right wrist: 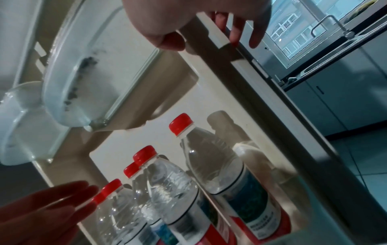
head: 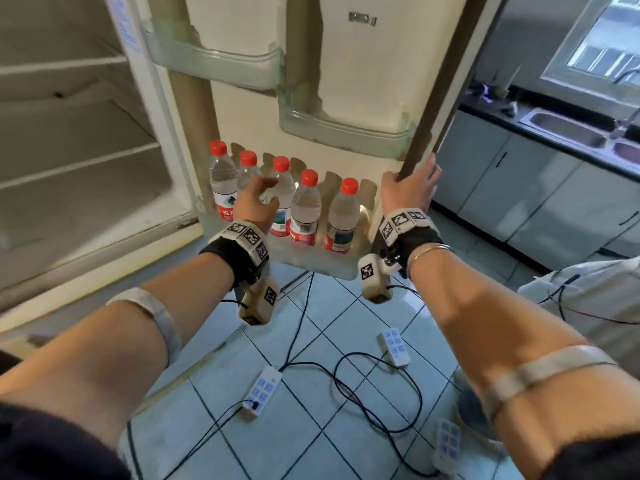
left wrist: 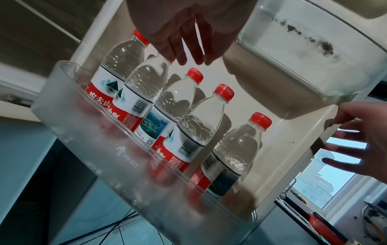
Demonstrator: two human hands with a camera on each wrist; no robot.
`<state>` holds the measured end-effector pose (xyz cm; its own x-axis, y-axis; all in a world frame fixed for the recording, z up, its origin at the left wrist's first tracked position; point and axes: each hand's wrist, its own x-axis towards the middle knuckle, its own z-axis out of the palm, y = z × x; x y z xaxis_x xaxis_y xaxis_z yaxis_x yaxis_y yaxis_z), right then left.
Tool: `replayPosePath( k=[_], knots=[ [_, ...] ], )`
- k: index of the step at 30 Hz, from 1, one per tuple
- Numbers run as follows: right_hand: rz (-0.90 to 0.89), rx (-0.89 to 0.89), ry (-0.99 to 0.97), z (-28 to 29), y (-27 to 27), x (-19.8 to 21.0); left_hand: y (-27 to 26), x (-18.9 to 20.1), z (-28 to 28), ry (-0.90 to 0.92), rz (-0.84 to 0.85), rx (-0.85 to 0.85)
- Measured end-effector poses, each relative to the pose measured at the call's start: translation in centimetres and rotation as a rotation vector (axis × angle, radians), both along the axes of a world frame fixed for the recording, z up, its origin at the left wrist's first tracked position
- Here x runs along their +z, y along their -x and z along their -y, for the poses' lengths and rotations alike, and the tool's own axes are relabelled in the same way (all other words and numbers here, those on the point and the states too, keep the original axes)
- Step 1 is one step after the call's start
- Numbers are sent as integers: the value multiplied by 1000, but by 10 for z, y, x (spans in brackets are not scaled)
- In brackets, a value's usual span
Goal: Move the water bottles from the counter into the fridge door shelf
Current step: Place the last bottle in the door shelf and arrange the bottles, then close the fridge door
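Observation:
Several clear water bottles (head: pixel 304 209) with red caps stand in a row in the bottom shelf (head: pixel 311 259) of the open fridge door. My left hand (head: pixel 266 192) hovers in front of the second and third bottles, fingers relaxed and holding nothing. In the left wrist view its fingertips (left wrist: pixel 182 58) hang just above the bottles (left wrist: pixel 196 132), close to one cap, behind the frosted shelf wall (left wrist: pixel 104 157). My right hand (head: pixel 412 178) grips the door's free edge (head: pixel 420 140), thumb on the inner side (right wrist: pixel 167 41) and fingers wrapped round the outer side (right wrist: pixel 236 33).
Two upper door shelves (head: pixel 214 64) (head: pixel 346 133) hold nothing. The fridge cabinet with white shelves (head: pixel 69 161) is at left. Power strips (head: pixel 263 389) and black cables lie on the tiled floor. A counter with a sink (head: pixel 568 129) is at right.

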<state>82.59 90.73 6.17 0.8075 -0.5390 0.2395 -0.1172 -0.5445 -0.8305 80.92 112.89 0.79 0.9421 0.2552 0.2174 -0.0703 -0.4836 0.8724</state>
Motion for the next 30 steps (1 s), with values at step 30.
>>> replayPosePath(
  k=[30],
  knots=[
    [527,379,-31,-75,178,16,177,13,-88,20,25,243]
  ],
)
